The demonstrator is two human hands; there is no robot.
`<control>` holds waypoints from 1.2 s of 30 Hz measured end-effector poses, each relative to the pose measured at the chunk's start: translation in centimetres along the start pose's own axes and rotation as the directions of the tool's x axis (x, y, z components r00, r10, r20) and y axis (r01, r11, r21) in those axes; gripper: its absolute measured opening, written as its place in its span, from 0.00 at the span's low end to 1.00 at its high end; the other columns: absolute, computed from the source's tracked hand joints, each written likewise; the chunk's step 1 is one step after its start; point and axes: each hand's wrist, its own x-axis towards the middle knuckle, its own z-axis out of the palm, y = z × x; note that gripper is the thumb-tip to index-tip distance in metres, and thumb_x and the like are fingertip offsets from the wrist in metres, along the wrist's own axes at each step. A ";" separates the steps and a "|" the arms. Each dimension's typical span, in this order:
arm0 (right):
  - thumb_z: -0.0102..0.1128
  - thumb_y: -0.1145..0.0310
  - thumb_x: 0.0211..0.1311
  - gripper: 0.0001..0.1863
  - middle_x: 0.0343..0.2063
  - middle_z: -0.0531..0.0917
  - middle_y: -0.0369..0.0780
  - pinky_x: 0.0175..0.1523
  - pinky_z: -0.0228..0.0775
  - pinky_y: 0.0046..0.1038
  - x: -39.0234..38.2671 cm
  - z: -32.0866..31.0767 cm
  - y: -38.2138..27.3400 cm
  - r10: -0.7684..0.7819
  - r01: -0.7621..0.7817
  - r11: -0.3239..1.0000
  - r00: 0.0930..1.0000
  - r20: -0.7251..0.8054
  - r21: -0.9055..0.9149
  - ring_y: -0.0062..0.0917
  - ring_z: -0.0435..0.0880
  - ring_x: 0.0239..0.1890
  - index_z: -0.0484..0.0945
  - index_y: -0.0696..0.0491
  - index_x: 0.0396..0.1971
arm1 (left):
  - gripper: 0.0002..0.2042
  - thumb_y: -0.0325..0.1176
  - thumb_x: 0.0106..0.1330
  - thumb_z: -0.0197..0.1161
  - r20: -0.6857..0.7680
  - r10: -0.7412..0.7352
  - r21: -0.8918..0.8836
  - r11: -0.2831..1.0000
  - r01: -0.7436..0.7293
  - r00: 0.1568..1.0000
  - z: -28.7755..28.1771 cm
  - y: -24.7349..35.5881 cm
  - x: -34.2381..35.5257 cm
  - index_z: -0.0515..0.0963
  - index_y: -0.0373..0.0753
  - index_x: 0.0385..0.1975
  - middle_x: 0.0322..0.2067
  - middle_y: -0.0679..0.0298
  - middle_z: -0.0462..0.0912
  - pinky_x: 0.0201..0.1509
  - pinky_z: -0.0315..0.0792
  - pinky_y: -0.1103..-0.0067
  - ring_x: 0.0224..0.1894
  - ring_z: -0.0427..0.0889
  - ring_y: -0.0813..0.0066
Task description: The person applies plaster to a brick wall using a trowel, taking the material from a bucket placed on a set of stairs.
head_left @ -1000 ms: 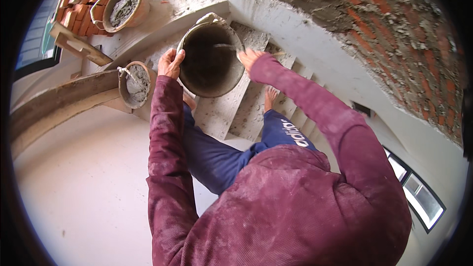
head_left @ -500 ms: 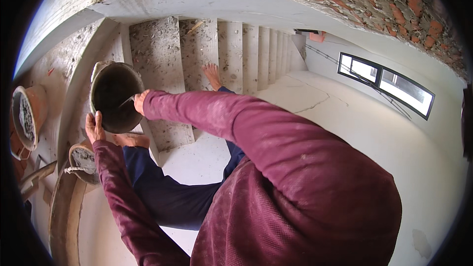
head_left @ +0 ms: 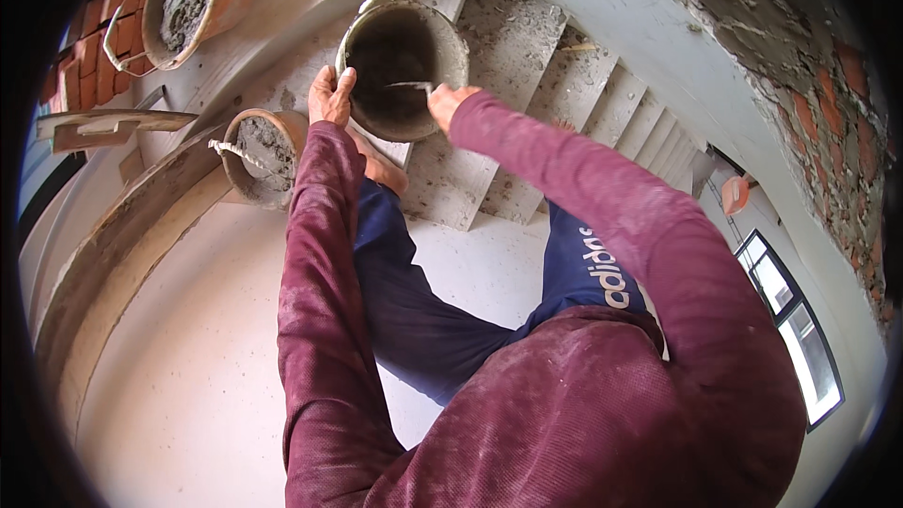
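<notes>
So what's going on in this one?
A person bends over a grey bucket tipped on its side on rough concrete steps. The left hand grips the bucket's rim while the right hand works a small trowel inside it. Two more buckets holding grey mortar stand to the left, one beside the steps and one higher up.

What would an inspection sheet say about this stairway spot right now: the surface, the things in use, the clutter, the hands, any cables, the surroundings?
Surface: bare concrete steps, dusty.
Job's things: grey bucket tilted on the steps; thin metal tool inside it.
Clutter: two buckets of mortar, wooden boards.
Hands: left hand grips the bucket rim; right hand holds the tool.
Cables: nothing seen.
Surroundings: brick wall, window.
</notes>
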 end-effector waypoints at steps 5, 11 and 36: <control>0.49 0.69 0.55 0.12 0.35 0.76 0.49 0.39 0.74 0.36 4.4 -1.1 4.0 0.280 -0.262 0.954 0.951 -0.130 0.144 0.40 0.80 0.37 0.67 0.57 0.38 | 0.16 0.43 0.56 0.59 0.073 0.021 0.103 0.994 -0.028 0.997 1.7 3.0 0.8 0.67 0.35 0.23 0.17 0.65 0.64 0.29 0.61 0.79 0.23 0.64 0.76; 0.55 0.66 0.44 0.13 0.31 0.82 0.43 0.35 0.74 0.42 0.7 3.9 2.2 -0.064 0.046 0.995 0.973 0.220 0.086 0.40 0.81 0.35 0.81 0.52 0.30 | 0.12 0.35 0.62 0.57 0.190 -0.035 -0.168 0.983 0.068 0.981 1.7 3.2 0.5 0.73 0.35 0.42 0.33 0.65 0.77 0.37 0.68 0.81 0.31 0.73 0.80; 0.54 0.72 0.46 0.14 0.39 0.77 0.46 0.46 0.69 0.34 -0.9 3.7 0.1 -0.005 -0.111 0.892 0.966 0.257 0.438 0.39 0.76 0.44 0.74 0.51 0.38 | 0.09 0.36 0.60 0.58 0.052 -0.027 -0.177 0.984 0.036 0.998 0.2 -0.9 -1.2 0.68 0.41 0.22 0.21 0.78 0.62 0.29 0.54 0.87 0.26 0.58 0.88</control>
